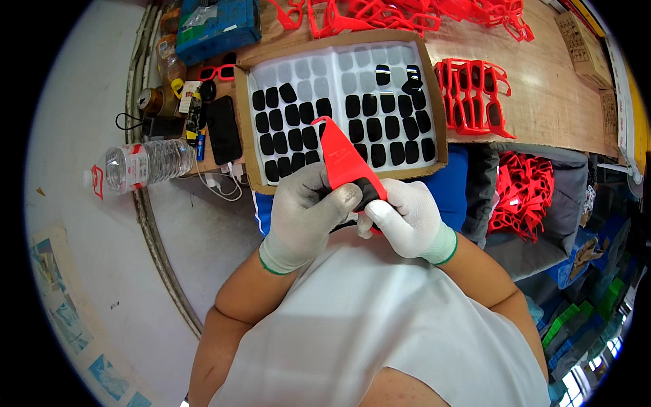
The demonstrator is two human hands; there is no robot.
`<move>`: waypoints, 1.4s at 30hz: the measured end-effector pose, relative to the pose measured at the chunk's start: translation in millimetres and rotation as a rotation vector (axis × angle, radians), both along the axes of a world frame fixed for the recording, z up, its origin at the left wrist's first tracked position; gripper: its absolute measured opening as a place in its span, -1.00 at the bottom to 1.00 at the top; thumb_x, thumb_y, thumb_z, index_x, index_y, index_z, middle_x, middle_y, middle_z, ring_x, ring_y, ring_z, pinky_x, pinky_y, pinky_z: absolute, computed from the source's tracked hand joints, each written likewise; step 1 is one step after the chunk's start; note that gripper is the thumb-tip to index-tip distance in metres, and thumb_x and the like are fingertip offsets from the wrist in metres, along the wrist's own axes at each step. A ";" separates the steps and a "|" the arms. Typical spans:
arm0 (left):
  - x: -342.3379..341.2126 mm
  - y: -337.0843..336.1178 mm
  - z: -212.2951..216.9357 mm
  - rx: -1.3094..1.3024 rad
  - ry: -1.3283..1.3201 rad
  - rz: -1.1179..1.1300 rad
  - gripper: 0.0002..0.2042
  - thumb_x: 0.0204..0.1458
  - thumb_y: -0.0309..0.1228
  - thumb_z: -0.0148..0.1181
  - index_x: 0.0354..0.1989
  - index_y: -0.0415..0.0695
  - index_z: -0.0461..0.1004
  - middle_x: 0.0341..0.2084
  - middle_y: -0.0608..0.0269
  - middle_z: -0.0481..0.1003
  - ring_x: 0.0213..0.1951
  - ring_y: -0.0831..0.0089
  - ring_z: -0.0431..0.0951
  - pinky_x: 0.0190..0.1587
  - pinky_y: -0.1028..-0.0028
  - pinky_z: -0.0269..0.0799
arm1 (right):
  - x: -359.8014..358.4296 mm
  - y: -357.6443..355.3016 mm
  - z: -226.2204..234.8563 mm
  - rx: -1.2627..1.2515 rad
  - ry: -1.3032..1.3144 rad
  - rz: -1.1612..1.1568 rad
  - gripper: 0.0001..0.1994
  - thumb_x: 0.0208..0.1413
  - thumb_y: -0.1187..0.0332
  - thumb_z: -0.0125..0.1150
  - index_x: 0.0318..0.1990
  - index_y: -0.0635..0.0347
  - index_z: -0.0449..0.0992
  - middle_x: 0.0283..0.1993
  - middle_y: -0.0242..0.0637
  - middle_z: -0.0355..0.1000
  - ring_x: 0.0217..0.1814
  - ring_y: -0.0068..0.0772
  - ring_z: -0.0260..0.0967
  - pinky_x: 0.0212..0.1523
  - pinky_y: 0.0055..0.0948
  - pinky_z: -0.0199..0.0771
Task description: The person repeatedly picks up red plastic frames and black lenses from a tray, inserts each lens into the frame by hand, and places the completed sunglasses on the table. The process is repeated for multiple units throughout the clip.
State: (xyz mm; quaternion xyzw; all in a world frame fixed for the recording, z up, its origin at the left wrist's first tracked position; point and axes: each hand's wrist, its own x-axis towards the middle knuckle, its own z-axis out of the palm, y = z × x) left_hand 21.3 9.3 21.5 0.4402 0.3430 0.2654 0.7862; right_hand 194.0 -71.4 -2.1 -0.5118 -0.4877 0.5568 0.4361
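Note:
Between my two white-gloved hands is a red sunglasses frame (342, 157), its wide temple pointing away from me. My left hand (305, 211) is closed on it, thumb pressed against a black lens (367, 192) at the frame's front. My right hand (409, 218) pinches the other side of the front with thumb and fingers. The lower part of the frame is mostly hidden by my fingers. Just beyond my hands, a cardboard tray (252, 146) lined with white sheets holds rows of dark lenses (373, 127).
Red frames (380, 15) are heaped at the back, with a row of lensed sunglasses (473, 98) right of the tray. A grey-lined bin (529, 251) holds more. At left are a phone (224, 129), a large water bottle (146, 165) and a blue box (218, 30).

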 end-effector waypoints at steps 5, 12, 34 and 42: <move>-3.2 4.8 3.0 -0.084 -0.081 -0.025 -0.85 0.16 -0.56 0.08 -0.19 -0.32 0.56 -0.42 0.26 0.56 -0.38 0.58 0.53 -0.29 0.58 0.46 | 0.5 2.8 -3.5 0.020 0.002 0.051 -0.80 0.27 0.38 0.01 -0.40 0.20 0.46 -0.60 -0.40 0.45 -0.57 -0.54 0.41 -0.43 -0.51 0.43; -6.5 6.3 -2.3 0.059 0.156 -0.017 -0.83 0.17 -0.49 0.14 -0.12 -0.29 0.52 -0.35 0.30 0.56 -0.34 0.63 0.48 -0.29 0.52 0.42 | -9.7 2.0 11.7 -0.211 0.139 -0.114 -0.84 0.23 0.37 0.13 -0.37 0.24 0.47 -0.55 -0.35 0.48 -0.55 -0.55 0.42 -0.41 -0.50 0.46; 7.4 16.2 -4.2 0.300 0.185 -0.027 -0.78 0.22 -0.48 -0.02 -0.08 -0.38 0.42 -0.01 0.09 0.42 -0.06 0.46 0.43 0.09 0.41 0.34 | 1.6 15.4 7.4 -0.077 -0.067 -0.045 -0.79 0.30 0.32 0.00 -0.27 0.28 0.47 -0.53 -0.25 0.48 -0.50 -0.35 0.47 -0.36 -0.39 0.48; 46.9 42.6 -6.0 0.299 0.222 -0.033 -0.76 0.16 -0.50 0.00 -0.09 -0.43 0.43 0.06 -0.12 0.47 -0.06 0.35 0.50 0.09 0.35 0.36 | 48.7 28.8 7.8 0.073 -0.115 0.032 -0.73 0.23 0.46 0.05 0.07 0.27 0.41 -0.30 -0.08 0.48 -0.31 -0.03 0.51 -0.26 -0.17 0.51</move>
